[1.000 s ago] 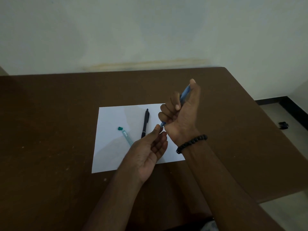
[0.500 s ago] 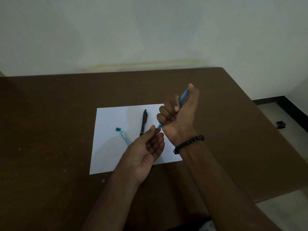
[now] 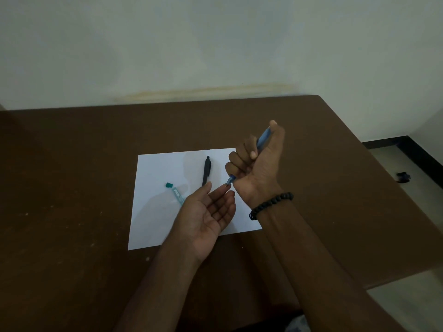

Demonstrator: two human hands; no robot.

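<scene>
Squarely in the head view, the right hand (image 3: 257,168) grips a blue pen (image 3: 262,137) in its curled fingers, with the thumb on the top end. The slim blue barrel slants from 1 o'clock down to 7 o'clock. Its tip is right at the fingertips of the left hand (image 3: 206,216), which lies open, palm up, above the white paper (image 3: 163,168).

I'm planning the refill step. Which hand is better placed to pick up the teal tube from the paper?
Left, probably. The left hand is open, palm up, right beside the teal tube; the right hand grips the blue pencil.
</scene>
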